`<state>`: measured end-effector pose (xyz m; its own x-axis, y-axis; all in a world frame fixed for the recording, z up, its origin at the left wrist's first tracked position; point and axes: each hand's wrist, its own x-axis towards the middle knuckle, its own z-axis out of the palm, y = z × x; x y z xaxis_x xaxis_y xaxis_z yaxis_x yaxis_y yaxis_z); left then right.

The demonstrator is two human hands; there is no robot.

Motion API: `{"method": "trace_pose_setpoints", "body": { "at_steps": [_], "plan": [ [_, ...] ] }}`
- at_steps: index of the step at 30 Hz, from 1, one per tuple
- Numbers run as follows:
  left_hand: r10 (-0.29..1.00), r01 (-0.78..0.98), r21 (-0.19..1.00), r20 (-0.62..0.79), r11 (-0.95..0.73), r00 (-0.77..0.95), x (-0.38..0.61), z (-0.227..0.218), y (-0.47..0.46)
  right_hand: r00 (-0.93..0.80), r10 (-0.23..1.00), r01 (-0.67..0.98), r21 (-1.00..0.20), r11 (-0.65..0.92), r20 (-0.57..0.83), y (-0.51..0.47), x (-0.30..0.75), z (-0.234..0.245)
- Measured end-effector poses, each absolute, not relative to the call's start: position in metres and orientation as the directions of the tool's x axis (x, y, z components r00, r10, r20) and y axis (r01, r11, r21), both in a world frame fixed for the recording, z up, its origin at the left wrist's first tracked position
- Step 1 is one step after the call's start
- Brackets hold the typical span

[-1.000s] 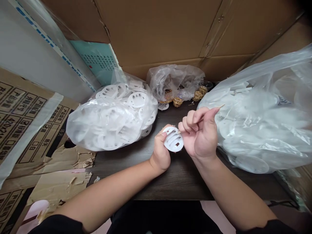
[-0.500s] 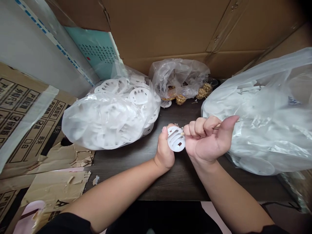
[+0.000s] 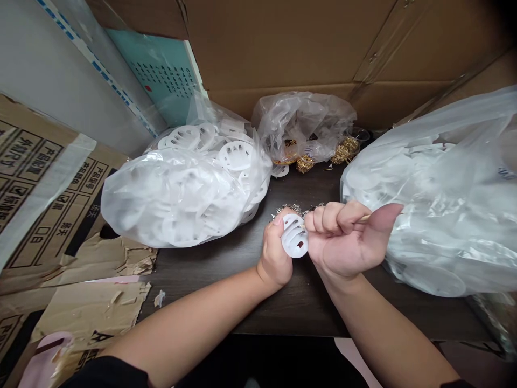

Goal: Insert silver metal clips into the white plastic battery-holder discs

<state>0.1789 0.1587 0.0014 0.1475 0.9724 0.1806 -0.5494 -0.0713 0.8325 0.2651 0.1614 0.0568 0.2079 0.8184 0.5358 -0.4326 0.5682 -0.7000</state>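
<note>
Your left hand point(image 3: 275, 250) is closed around a round white plastic disc point(image 3: 296, 242) with curved slots and small dark rectangular openings, and your fingertips curl over its left side. A fringe of fine glinting metallic strands point(image 3: 297, 208) shows along the disc's upper edge. Your right hand point(image 3: 343, 240) is a tight fist just beside the disc, pinching a thin pale wooden stick point(image 3: 364, 218) that pokes out past your thumb. Your left forearm point(image 3: 189, 328) and right forearm point(image 3: 388, 323) come in from the near edge of the dark wood tabletop point(image 3: 299, 307) and angle together, holding the disc above the middle of the tabletop.

Toward the back left, a clear plastic bag of white slotted discs point(image 3: 177, 199) slumps against a brown cardboard wall point(image 3: 291, 48). Beside it, at the back edge, a crumpled clear bag point(image 3: 301, 126) sits with gold wire coils point(image 3: 305, 163) spilling out. A large clear bag of white discs point(image 3: 428, 199) fills the right side. Torn brown cardboard point(image 3: 92, 315) lies off the left edge, below a printed carton sheet point(image 3: 52, 188).
</note>
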Motion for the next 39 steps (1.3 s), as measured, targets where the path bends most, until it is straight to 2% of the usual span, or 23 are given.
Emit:
{"method": "trace_pose_setpoints", "body": {
  "at_steps": [4, 9, 12, 16, 23, 31, 39],
  "plan": [
    [0.970, -0.523, 0.849, 0.183, -0.075, 0.158, 0.177, -0.002, 0.157, 0.225, 0.821, -0.424, -0.706, 0.567, 0.524, 0.162, 0.260, 0.054],
    [0.972, -0.488, 0.868, 0.183, -0.090, 0.145, 0.177, 0.001, 0.156, 0.243, 0.838, -0.499, -0.678, 0.540, 0.488, 0.166, 0.262, 0.052],
    [0.980, -0.554, 0.832, 0.102, 0.009, 0.169, 0.179, 0.006, 0.156, 0.189, 0.847, -0.514, -0.685, 0.516, 0.497, 0.165, 0.271, 0.055],
    [0.965, -0.614, 0.770, -0.011, 0.175, 0.260, 0.181, 0.008, 0.157, 0.203, 0.857, -0.517, -0.692, 0.504, 0.473, 0.159, 0.278, 0.061],
    [0.990, -0.643, 0.762, 0.027, 0.071, 0.141, 0.182, 0.011, 0.156, 0.216, 0.854, -0.539, -0.672, 0.508, 0.473, 0.157, 0.268, 0.056],
    [0.991, -0.619, 0.785, 0.055, 0.031, 0.120, 0.181, 0.006, 0.155, 0.258, 0.846, -0.532, -0.662, 0.528, 0.467, 0.160, 0.258, 0.047],
    [0.983, -0.629, 0.773, 0.042, 0.083, 0.181, 0.179, 0.006, 0.157, 0.170, 0.864, -0.630, -0.622, 0.465, 0.473, 0.160, 0.270, 0.051]
  ]
}}
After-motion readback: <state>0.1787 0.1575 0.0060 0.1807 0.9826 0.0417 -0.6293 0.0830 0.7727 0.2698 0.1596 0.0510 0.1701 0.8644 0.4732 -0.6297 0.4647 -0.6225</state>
